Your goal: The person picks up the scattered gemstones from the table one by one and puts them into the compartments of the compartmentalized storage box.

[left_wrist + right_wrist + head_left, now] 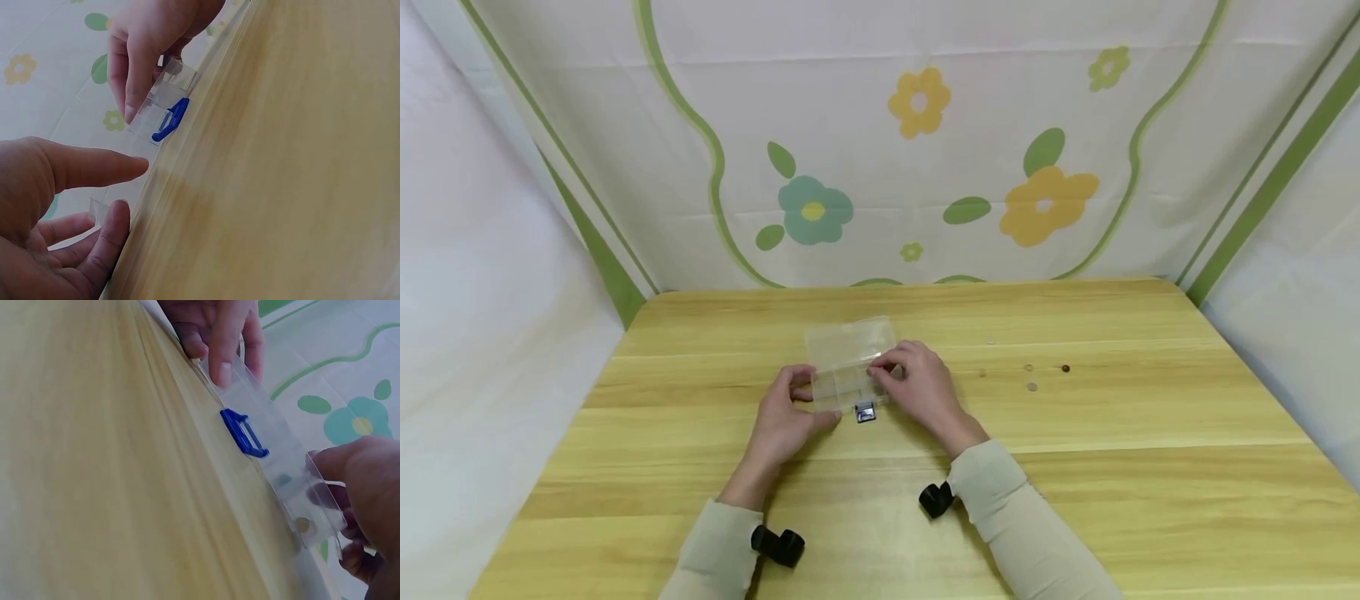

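A clear plastic compartment box (850,385) stands on the table with its transparent lid (846,343) raised at the back and a blue latch (866,412) at its front. My left hand (786,421) grips the box's left end, thumb near the front and fingers round the side. Over the right-hand compartments, my right hand (917,385) pinches what looks like a small button (870,372) between thumb and forefinger; the fingers partly hide it. In the right wrist view, a small brownish round piece (302,524) shows through the box's wall near the right end.
To the right of the box lie several small pale round pieces (1032,387) like buttons, and a dark brown one (1065,368). A flowered cloth (865,167) hangs behind the wooden table (1120,500).
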The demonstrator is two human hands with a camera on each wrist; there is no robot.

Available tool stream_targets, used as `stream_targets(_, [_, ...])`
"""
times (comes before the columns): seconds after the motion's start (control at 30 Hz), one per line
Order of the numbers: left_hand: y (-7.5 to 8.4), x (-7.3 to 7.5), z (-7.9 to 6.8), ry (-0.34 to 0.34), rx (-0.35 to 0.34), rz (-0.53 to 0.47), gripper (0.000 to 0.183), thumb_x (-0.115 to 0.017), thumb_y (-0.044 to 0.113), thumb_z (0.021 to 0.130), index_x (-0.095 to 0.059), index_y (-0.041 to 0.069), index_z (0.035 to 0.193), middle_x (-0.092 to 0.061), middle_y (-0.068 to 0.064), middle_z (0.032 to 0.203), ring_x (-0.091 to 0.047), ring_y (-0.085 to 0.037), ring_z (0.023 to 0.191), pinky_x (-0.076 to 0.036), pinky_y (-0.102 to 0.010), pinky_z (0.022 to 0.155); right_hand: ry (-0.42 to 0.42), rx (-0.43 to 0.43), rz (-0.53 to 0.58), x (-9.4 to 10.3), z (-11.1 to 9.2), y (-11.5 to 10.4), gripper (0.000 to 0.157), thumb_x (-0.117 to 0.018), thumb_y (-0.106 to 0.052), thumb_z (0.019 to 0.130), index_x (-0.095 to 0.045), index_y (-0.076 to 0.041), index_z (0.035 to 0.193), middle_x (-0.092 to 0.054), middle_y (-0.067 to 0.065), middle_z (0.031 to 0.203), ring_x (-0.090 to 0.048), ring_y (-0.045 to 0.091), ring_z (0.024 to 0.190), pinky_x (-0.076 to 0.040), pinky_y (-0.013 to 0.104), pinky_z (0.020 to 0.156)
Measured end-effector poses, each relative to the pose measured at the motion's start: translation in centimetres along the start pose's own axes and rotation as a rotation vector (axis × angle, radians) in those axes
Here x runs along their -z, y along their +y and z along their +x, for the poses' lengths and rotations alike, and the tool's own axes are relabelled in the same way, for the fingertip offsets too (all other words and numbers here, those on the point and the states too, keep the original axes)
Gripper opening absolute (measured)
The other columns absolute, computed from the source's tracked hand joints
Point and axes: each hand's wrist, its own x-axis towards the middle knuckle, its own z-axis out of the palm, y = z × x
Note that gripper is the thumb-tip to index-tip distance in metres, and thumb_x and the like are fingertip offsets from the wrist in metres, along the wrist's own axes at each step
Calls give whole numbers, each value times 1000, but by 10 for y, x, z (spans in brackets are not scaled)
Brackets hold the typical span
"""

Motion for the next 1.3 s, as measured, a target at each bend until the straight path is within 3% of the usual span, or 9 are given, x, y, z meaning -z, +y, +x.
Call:
stream_targets(0.17, [0, -1, 1, -8, -9, -9, 78, -90, 6, 82, -52, 8, 150, -63, -16, 141, -59, -32, 123, -49, -40, 97, 107, 140, -30, 12, 1, 9, 7, -81, -17, 98, -85, -13, 101, -73, -1, 94, -62, 12, 75, -53, 26, 68])
stream_targets(0.27, [0, 0, 2, -12, -1, -17, 78, -90, 6, 82, -52, 8, 150, -63, -16, 140, -58, -31, 123, -48, -39, 97, 159, 160, -34, 23, 2, 19, 7, -81, -14, 96, -84, -10, 101, -74, 1, 93, -65, 15, 77, -55, 27, 69])
stream_targets(0.5, [-2, 1, 3, -15, 17, -23, 78, -89, 7, 82, -51, 10, 150, -62, -14, 140, -57, -29, 124, -47, -36, 96, 155, -43, 31, 49, 1, 44, 11, -77, -15, 100, -84, -9, 106, -73, 5, 95, -65, 19, 82, -54, 33, 74])
stream_targets(0.9, [-1, 1, 2, -19, 29, -32, 78, -89, 7, 82, -52, 10, 150, -62, -14, 140, -57, -29, 123, -46, -36, 95, 262, -356, -6, 79, -6, 84, 24, -73, -20, 103, -79, -6, 121, -71, 14, 113, -67, 31, 100, -56, 46, 88])
stream_targets(1.1, [0, 0, 0, -15, 27, -32, 77, -90, 7, 81, -53, 10, 149, -63, -15, 139, -57, -30, 123, -46, -36, 95, 276, -420, -82, 86, -7, 93, 35, -74, -27, 102, -76, -6, 129, -71, 18, 123, -55, 39, 118, -46, 54, 101])
stream_targets(1.3, [1, 1, -1, -19, 20, -36, 78, -91, 9, 82, -53, 9, 149, -62, -16, 141, -57, -31, 124, -47, -37, 95, 262, -442, -79, 88, -8, 96, 37, -75, -30, 102, -76, -5, 130, -73, 19, 123, -54, 39, 120, -46, 54, 102])
